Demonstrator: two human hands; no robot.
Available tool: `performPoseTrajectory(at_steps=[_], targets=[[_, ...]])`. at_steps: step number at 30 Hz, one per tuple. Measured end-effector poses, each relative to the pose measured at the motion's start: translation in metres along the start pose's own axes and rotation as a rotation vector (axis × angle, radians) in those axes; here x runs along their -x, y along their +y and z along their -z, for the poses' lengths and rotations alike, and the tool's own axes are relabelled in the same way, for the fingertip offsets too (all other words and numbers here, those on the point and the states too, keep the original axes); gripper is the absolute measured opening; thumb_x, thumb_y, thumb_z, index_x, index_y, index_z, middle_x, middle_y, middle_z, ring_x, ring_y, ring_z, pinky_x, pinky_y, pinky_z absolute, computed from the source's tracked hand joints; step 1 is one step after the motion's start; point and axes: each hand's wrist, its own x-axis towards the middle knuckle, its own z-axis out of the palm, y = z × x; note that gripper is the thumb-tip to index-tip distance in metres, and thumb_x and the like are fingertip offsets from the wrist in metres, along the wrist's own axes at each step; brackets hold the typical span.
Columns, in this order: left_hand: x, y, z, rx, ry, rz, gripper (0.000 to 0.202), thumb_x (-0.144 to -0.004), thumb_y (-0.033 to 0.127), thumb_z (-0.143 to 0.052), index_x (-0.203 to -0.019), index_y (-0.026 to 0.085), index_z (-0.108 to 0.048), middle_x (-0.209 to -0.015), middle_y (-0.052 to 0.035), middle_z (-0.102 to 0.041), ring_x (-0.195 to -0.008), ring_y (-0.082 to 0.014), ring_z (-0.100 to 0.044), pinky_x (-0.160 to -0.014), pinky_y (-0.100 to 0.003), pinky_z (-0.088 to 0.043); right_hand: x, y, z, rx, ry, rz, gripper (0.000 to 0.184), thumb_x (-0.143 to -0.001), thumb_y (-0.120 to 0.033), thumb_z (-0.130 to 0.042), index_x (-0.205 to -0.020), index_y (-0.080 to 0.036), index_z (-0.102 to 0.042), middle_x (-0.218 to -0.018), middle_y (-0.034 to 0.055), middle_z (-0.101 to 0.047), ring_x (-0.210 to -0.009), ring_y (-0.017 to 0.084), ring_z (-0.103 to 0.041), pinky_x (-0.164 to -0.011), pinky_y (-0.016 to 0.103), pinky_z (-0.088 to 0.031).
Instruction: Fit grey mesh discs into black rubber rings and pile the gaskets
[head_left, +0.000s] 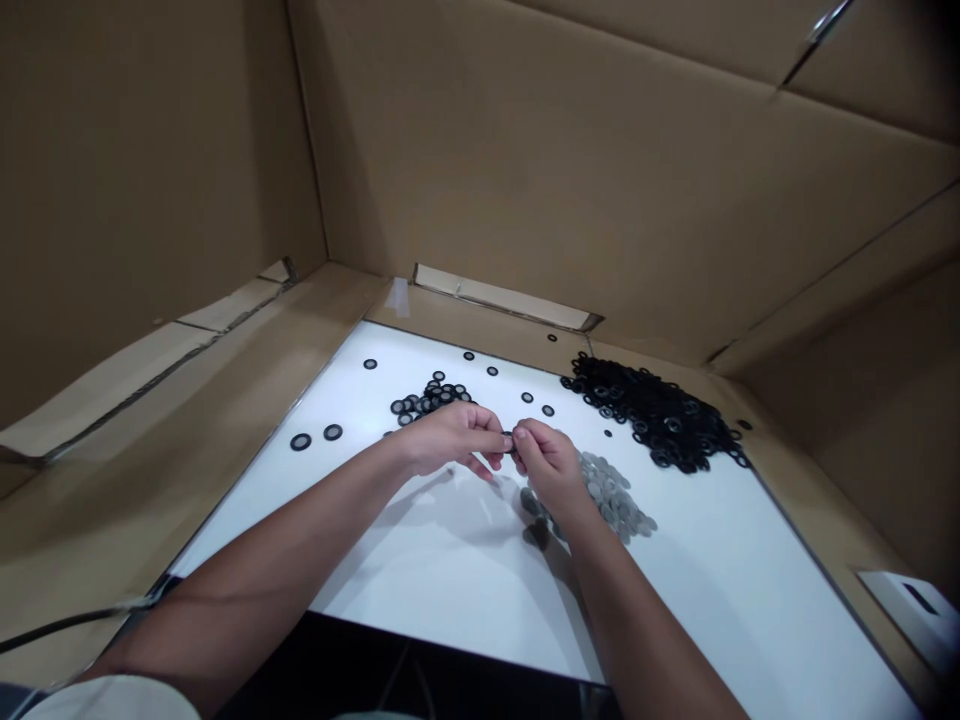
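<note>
1. Black ring (508, 441) sits between the two hands, held up above the white board (420, 570). Fingers hide most of it, so I cannot tell which way its flat side faces.
2. The left hand (454, 440) is curled, and its fingertips pinch the ring from the left side.
3. The right hand (547, 465) is curled too, and its fingertips pinch the ring from the right side. Both hands touch the ring, and neither hand is clearly nearer to it.
4. Both arms reach in from the bottom of the view and meet at the ring.
5. A big heap of black rings (652, 415) lies past the right hand. A small heap of black rings (431, 400) lies just past the left hand.
6. A heap of grey discs (611, 495) lies just beside the right hand, on its far side.
7. Two loose black rings (316, 436) lie out to the left, well apart from the hands. Brown cardboard walls (600, 170) stand behind the board.
</note>
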Motion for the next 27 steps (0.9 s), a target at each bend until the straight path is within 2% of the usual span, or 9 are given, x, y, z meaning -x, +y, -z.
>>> performPoseTrajectory(at_steps=[12,18,23,27], targets=[[-0.001,0.001,-0.001,-0.061,0.059,-0.02,0.032,-0.073,0.037,-0.085,-0.07,0.014,-0.063,-0.066,0.0007,-0.062,-0.067,-0.0138,-0.066,-0.064,-0.03,-0.06,-0.001,0.001,0.001,0.002,-0.004,-0.006,0.045,-0.101,-0.048,-0.048,-0.064,-0.022,-0.048,-0.055,-0.0027,-0.049,-0.053,0.014,-0.042,-0.053,0.029,-0.036],[-0.002,-0.001,0.001,-0.03,0.001,-0.08,0.031,-0.077,0.041,-0.082,-0.076,0.015,-0.065,-0.071,0.0007,-0.062,-0.073,-0.0145,-0.065,-0.062,-0.028,-0.058,-0.001,0.002,-0.002,-0.077,0.012,-0.02,0.045,-0.103,-0.047,-0.045,-0.066,-0.023,-0.045,-0.058,-0.0031,-0.048,-0.054,0.014,-0.044,-0.054,0.028,-0.036],[-0.002,-0.003,0.003,0.014,-0.043,-0.102,0.026,-0.082,0.039,-0.079,-0.086,0.015,-0.07,-0.081,-0.003,-0.069,-0.078,-0.0146,-0.066,-0.064,-0.026,-0.057,-0.002,0.0,-0.007,-0.156,0.033,-0.037,0.044,-0.104,-0.051,-0.043,-0.069,-0.023,-0.043,-0.058,-0.0043,-0.046,-0.051,0.013,-0.044,-0.05,0.027,-0.036],[-0.001,-0.001,0.003,0.057,-0.053,-0.105,0.026,-0.084,0.039,-0.078,-0.09,0.015,-0.072,-0.082,-0.0053,-0.071,-0.079,-0.0149,-0.067,-0.065,-0.025,-0.056,-0.002,-0.001,-0.008,-0.19,0.057,-0.039,0.043,-0.105,-0.051,-0.041,-0.072,-0.023,-0.044,-0.059,-0.0045,-0.046,-0.052,0.013,-0.045,-0.05,0.027,-0.036]])
